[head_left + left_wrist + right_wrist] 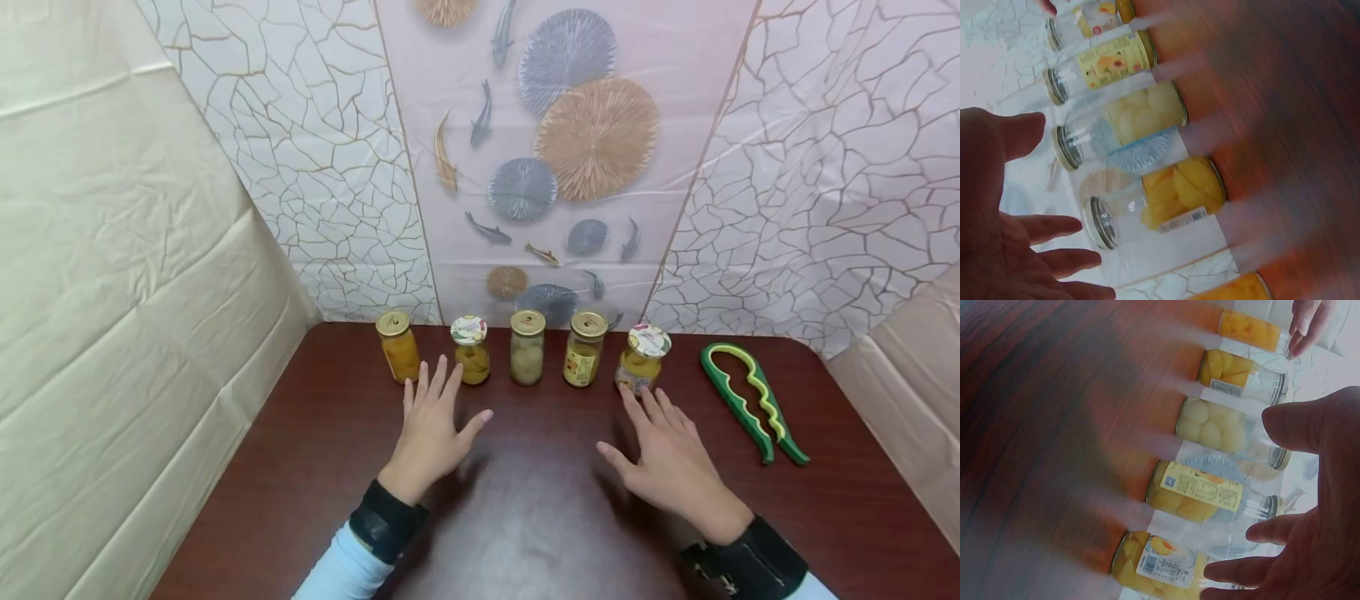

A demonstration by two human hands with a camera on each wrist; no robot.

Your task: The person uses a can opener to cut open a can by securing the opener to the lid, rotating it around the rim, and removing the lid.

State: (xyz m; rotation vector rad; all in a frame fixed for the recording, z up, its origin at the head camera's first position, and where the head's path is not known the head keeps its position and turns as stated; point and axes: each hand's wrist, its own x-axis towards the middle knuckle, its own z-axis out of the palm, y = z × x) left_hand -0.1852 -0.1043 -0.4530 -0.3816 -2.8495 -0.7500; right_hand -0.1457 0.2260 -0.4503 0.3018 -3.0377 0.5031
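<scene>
Five is avoided here: several glass jars of fruit stand upright in a row along the back of the table. From the left come a jar of orange pieces (pixel 402 357), a white-lidded jar of yellow fruit (pixel 473 363), a jar of pale round fruit (pixel 527 358), a yellow-labelled jar (pixel 582 363) and a jar with a patterned lid (pixel 639 367). My left hand (pixel 427 437) hovers, fingers spread, in front of the two left jars. My right hand (pixel 671 458) is spread likewise, its fingertips nearest the patterned-lid jar; whether they touch it I cannot tell. Neither hand holds anything.
A green jar opener (pixel 750 400) with yellow wavy inner edges lies on the dark red table (pixel 525 517), right of the jars. Behind the row hangs a patterned cloth (pixel 465 208), and a cream cloth (pixel 135 292) slopes down on the left.
</scene>
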